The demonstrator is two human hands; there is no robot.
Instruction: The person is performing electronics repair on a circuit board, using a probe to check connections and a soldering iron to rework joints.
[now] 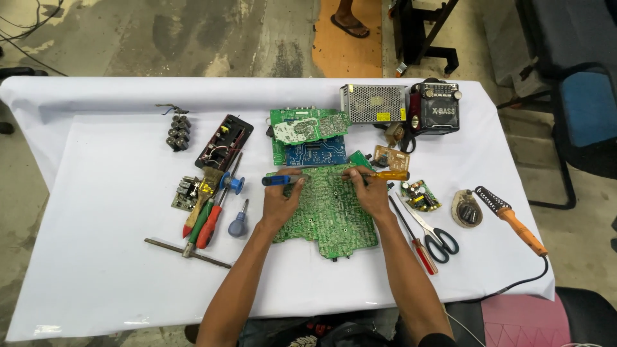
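Hands [279, 202] [371, 193] cover the green circuit board's [328, 222] upper part, hiding the screwdriver tips

Bare forearms; dark patterned clothing

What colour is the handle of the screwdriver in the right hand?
Orange, seen in the head view.

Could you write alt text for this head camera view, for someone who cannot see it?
Seen from above, a person's left hand holds a blue-handled screwdriver and the right hand an orange-handled one, over a large green circuit board on a white-covered table. Tools, scissors and a soldering iron lie around.
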